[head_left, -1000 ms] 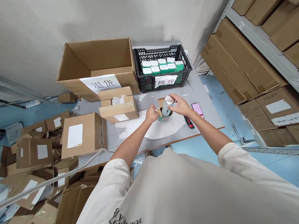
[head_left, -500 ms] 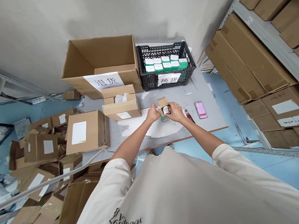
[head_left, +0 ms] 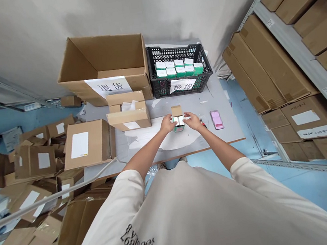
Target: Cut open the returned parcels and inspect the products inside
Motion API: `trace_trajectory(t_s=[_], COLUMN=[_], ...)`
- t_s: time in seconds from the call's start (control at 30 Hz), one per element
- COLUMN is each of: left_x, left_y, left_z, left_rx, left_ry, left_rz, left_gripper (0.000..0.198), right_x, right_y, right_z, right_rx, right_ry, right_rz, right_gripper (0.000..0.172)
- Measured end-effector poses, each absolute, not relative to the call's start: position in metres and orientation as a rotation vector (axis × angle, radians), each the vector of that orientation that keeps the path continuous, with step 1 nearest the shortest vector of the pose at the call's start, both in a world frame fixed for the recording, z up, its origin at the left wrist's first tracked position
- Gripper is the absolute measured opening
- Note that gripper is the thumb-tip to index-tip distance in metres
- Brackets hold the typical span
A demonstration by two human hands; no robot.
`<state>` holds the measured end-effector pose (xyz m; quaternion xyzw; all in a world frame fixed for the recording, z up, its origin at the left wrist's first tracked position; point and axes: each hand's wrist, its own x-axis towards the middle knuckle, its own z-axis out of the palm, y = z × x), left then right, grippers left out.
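A small green-and-white carton (head_left: 179, 128) stands upright on the table, with its brown-lined top lid raised and its white side flaps showing. My left hand (head_left: 167, 124) has its fingers closed on the carton's left side flap. On the opposite side, my right hand (head_left: 192, 121) pinches the right flap between thumb and fingers. What lies inside the carton is hidden under the flaps. Beneath it is a sheet of white paper (head_left: 149, 137). A red-and-black tool (head_left: 203, 124) lies partly hidden behind my right hand.
At the back stand a large open cardboard box (head_left: 109, 87) and a black crate (head_left: 158, 84) holding several green-and-white cartons. An open smaller box (head_left: 132, 121) and a closed box (head_left: 91, 143) are on the left. A pink phone-like object (head_left: 216, 119) lies right. Discarded boxes (head_left: 38, 157) cover the floor.
My right hand has left the round white-and-dark item in the carton's opening and now grips the right flap. The white side flaps now fold over the opening. The view has shifted slightly.
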<state>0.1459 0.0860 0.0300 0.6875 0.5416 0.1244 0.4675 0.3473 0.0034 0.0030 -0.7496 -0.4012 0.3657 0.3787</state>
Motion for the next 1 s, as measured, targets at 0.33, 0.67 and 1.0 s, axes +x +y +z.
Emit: trace_trajectory(t_s=[0.33,0.67,1.0], left_x=[0.143,0.135,0.127], left_y=[0.086,0.080,0.076], left_z=[0.033,0.031,0.040], left_rx=[1.730,2.059,2.151], left_ry=[1.115,0.878,0.822], left_rz=[0.466,0.375,0.243], left_gripper=[0.027,0.038,0.042], right_x=[0.359,0.350,0.333], right_y=[-0.012,-0.033,-0.030], right_z=[0.009,0.022,0.050], right_rx=[-1.652,-1.740,-2.023], right_ry=[-1.087,-1.447,-1.925], right_rz=[1.006,0.824,0.534], right_gripper=[0.040,0.026,0.023])
